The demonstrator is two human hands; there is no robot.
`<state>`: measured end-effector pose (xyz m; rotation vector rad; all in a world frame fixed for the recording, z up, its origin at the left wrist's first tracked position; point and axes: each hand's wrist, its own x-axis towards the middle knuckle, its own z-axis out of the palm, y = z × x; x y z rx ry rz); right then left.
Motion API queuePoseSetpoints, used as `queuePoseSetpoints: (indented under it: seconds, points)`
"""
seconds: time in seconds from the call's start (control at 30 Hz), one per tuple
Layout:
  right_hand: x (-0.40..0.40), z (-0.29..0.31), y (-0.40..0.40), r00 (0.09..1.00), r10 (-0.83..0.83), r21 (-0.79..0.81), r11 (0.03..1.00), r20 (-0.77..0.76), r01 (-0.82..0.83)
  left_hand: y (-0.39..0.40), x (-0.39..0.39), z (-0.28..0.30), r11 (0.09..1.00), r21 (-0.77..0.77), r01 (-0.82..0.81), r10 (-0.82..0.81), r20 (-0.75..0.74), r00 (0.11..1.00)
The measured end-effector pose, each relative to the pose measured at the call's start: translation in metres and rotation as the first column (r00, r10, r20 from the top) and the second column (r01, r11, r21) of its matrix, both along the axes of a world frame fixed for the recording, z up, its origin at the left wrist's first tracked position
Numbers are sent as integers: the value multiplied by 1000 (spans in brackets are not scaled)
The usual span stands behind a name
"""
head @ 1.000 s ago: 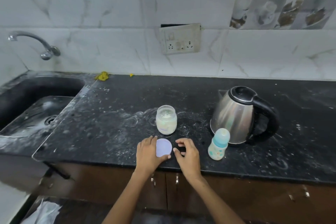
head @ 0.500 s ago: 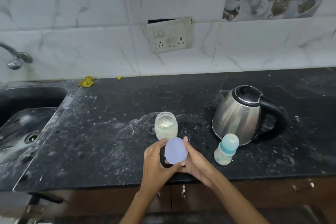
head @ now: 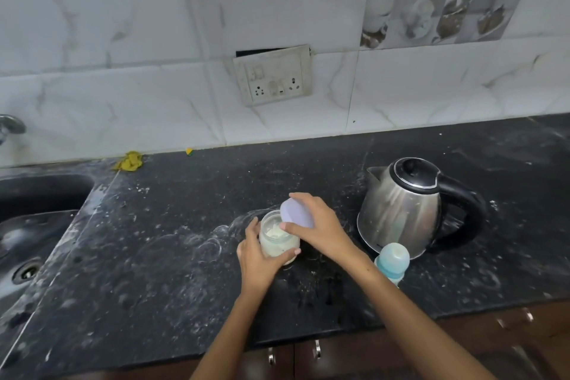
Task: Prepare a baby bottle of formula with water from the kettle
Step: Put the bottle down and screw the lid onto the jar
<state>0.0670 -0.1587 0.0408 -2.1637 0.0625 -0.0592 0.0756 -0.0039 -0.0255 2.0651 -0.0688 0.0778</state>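
A small glass jar of pale formula powder point(head: 275, 237) stands on the black counter point(head: 160, 256). My left hand point(head: 257, 259) wraps around its lower side. My right hand point(head: 317, 228) holds the round lilac lid point(head: 294, 213) tilted just above the jar's open mouth. A baby bottle with a light blue cap point(head: 393, 261) stands to the right, partly hidden behind my right forearm. The steel kettle with a black handle and lid point(head: 404, 210) sits right behind the bottle, its lid shut.
A steel sink point(head: 27, 244) lies at the left, with a tap point(head: 9, 126) above it. A yellow scrap point(head: 129, 161) lies by the wall. A socket plate point(head: 273, 75) sits on the tiled wall. White powder dusts the counter around the jar.
Both hands left the counter's front edge. The right hand carried the lilac lid up to the jar's mouth, and the left hand took hold of the jar.
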Motion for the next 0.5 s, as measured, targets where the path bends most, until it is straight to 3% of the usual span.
queuePoseSetpoints:
  seconds: [0.27, 0.5]
  points:
    - [25, -1, 17, 980, 134, -266, 949, -150, -170, -2, 7, -15, 996, -78, 30, -29, 16, 999]
    - [26, 4, 27, 959, 182, -374, 892, -219, -254, -2, 4, -18, 995, -103, 9, -7, 21, 1000]
